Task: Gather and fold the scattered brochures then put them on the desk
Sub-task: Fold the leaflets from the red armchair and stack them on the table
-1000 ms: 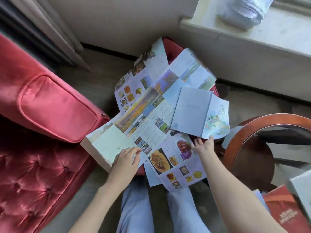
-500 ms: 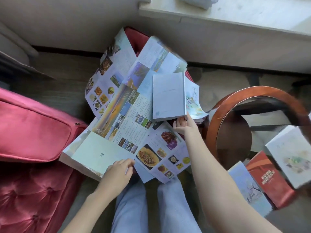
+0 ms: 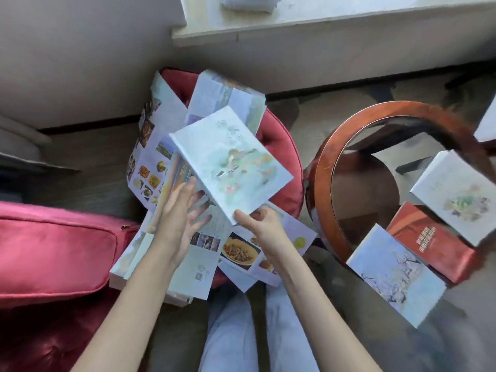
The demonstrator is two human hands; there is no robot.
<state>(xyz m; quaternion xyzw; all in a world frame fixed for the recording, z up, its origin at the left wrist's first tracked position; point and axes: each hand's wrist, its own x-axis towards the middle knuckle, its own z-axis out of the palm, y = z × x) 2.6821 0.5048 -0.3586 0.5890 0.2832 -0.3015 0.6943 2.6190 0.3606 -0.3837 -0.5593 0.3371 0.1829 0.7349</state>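
Note:
Several unfolded brochures (image 3: 150, 162) with food and landscape photos lie spread over a red footstool (image 3: 281, 157). My right hand (image 3: 261, 226) pinches the near corner of a folded pale blue-green brochure (image 3: 233, 167) and holds it tilted above the pile. My left hand (image 3: 179, 216) hovers beside it, fingers spread, palm toward the brochure's left edge; motion blur hides whether it touches. A round glass-topped table with a wooden rim (image 3: 326, 162) stands on the right and carries three folded brochures or booklets: a red one (image 3: 429, 245), a white one (image 3: 456, 200) and a pale blue one (image 3: 394, 272).
A red tufted sofa with a cushion (image 3: 53, 251) fills the left. A pale window ledge (image 3: 322, 20) runs along the top with a bundle on it. My legs in light trousers (image 3: 257, 331) are below the footstool. Carpet floor (image 3: 375, 331) lies around.
My right hand has closed the pale brochure and lifted it off the pile. My left hand left the flat sheet at the lower left and rose toward the lifted brochure. The view shifted right.

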